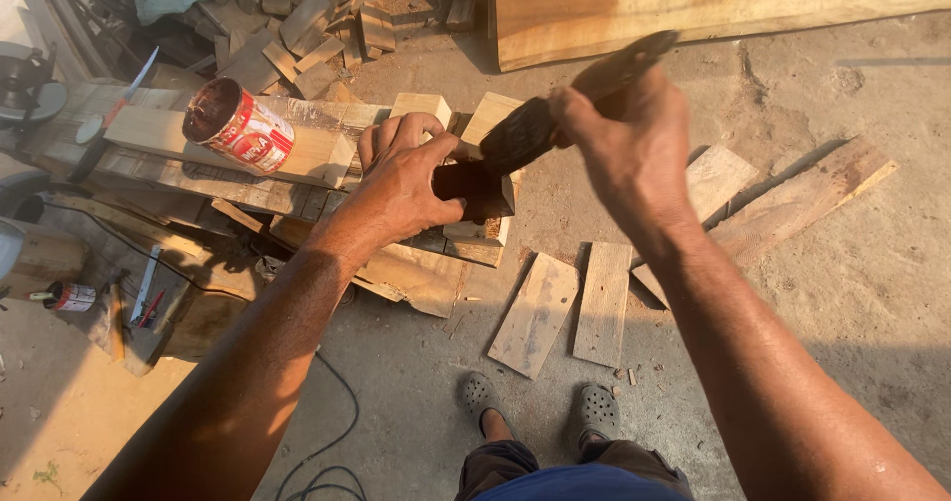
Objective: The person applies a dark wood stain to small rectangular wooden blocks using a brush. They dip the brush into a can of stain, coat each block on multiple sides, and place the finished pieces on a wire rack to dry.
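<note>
My left hand (401,179) grips a small wooden block (477,189) stained dark brown, holding it over a pile of pale wood pieces. My right hand (626,144) holds a wide paintbrush (540,124) by its dark handle, its bristles pressed against the top of the block. An open tin of brown stain (238,124) with a red and white label lies tilted on a plank to the left of my left hand. Two unstained pale blocks (421,105) sit just behind my left hand.
Short boards (540,313) lie on the concrete floor in front of my feet (594,412). A large plank (693,5) leans at the back. Offcuts are heaped at the upper left (297,25). A black cable (327,451) runs along the floor; a small can (69,295) and tools lie left.
</note>
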Demonstrator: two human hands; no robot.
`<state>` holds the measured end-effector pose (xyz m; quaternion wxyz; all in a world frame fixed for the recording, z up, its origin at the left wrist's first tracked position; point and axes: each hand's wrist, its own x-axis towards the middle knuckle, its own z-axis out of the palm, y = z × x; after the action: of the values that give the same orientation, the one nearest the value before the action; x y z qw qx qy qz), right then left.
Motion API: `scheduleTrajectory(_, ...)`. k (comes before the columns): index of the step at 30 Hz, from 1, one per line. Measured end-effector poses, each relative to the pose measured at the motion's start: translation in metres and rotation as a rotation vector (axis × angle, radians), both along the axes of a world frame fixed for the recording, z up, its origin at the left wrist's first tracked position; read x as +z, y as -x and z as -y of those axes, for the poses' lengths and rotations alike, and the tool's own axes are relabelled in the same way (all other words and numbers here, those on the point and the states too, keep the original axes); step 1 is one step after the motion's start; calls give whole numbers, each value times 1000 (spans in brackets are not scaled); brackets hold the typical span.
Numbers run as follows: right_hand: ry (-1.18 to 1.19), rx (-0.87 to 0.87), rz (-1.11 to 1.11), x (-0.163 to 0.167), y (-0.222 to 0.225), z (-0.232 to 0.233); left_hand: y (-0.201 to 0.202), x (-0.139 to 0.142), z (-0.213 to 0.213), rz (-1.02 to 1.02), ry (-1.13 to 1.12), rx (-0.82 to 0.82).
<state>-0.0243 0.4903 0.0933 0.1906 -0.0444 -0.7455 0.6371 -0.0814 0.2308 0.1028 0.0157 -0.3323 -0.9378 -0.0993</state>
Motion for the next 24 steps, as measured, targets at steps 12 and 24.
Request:
scheduleTrajectory(12, -245, -247, 134, -14, -39, -66, -3, 3, -15, -77, 23, -112)
scheduleTrajectory(24, 130, -206, -11, -44, -53, -75, 7, 8, -17, 86, -67, 63)
